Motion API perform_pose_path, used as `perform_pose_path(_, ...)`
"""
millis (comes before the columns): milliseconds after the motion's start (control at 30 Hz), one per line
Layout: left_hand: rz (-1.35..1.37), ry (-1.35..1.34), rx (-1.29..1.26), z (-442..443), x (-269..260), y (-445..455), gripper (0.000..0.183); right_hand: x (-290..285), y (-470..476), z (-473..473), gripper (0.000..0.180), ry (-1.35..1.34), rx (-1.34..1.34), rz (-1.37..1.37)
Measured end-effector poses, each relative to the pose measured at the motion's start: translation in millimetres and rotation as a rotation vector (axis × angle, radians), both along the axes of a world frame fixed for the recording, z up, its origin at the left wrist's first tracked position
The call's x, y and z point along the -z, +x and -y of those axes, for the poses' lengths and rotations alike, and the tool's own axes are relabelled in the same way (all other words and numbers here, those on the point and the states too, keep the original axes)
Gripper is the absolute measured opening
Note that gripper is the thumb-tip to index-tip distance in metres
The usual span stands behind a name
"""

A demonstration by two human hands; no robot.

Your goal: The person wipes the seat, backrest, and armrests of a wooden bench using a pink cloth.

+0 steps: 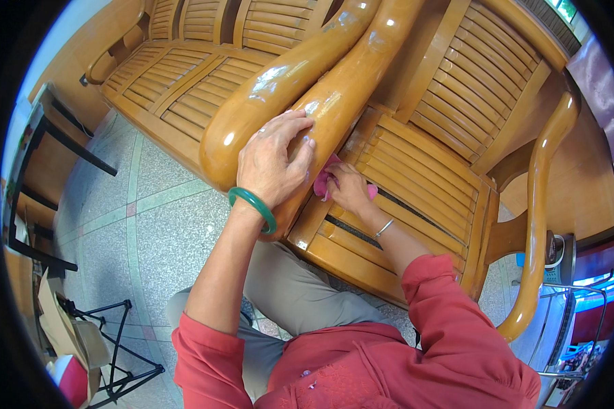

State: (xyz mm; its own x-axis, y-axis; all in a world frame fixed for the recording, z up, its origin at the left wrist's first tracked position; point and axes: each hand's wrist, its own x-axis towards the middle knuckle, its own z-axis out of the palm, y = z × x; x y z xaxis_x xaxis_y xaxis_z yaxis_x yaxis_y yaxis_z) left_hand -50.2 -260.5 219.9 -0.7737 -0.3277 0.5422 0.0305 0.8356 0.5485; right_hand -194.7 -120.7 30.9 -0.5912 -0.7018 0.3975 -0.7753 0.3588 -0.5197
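Observation:
My left hand (279, 158), with a green bangle at its wrist, rests on the glossy wooden armrest (337, 112) with its fingers somewhat spread, holding nothing. Lower and to the right, my right hand (349, 188) presses a pink cloth (321, 185) onto the slatted seat of the wooden chair (409, 168), close beside that armrest. Part of the cloth sticks out past the hand on its right side. A second thick armrest (266, 87), belonging to the long wooden bench (184, 76), runs right alongside the first one.
The chair's other armrest (534, 220) curves along the right. Beyond it stands a metal-framed rack (575, 289). On the terrazzo floor (174, 240) at lower left are a black folding frame (115, 353) and cardboard (56, 317). A dark-legged table (41, 128) stands at far left.

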Motion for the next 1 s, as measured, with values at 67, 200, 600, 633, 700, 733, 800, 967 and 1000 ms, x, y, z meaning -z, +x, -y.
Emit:
perform_pose_path(67, 0.003, 0.001, 0.004, -1, 0, 0, 0.03, 2, 4, -3, 0.024, 0.014, 0.025, -0.047)
perform_pose_path(200, -0.039, -0.033, -0.006, -2, 1, -1, 0.026, 2, 8, -10, 0.024, 0.018, 0.006, -0.132)
perform_pose_path(600, 0.067, -0.036, 0.035, -6, -7, -3, 0.031, 6, -57, -8, 0.025, 0.035, -0.19, -0.063)
perform_pose_path(633, 0.068, -0.03, 0.042, -5, -6, -4, 0.032, 7, -63, -9, 0.025, 0.04, -0.214, -0.035)
perform_pose_path(700, 0.056, -0.039, 0.047, -6, -5, -6, 0.032, 11, -82, -11, 0.025, 0.062, -0.221, -0.037)
perform_pose_path(733, 0.038, -0.047, 0.046, -7, -5, -7, 0.032, 13, -90, -13, 0.025, 0.085, -0.234, -0.045)
perform_pose_path(800, 0.071, -0.054, 0.039, -7, -10, -4, 0.034, 15, -94, -7, 0.022, 0.033, -0.273, -0.079)
perform_pose_path(967, 0.13, -0.059, 0.022, -10, -14, -6, 0.033, 20, -112, -4, 0.019, -0.075, -0.367, -0.158)
perform_pose_path(1000, 0.144, -0.07, 0.016, -10, -14, -7, 0.033, 22, -124, -5, 0.02, 0.024, -0.312, -0.182)
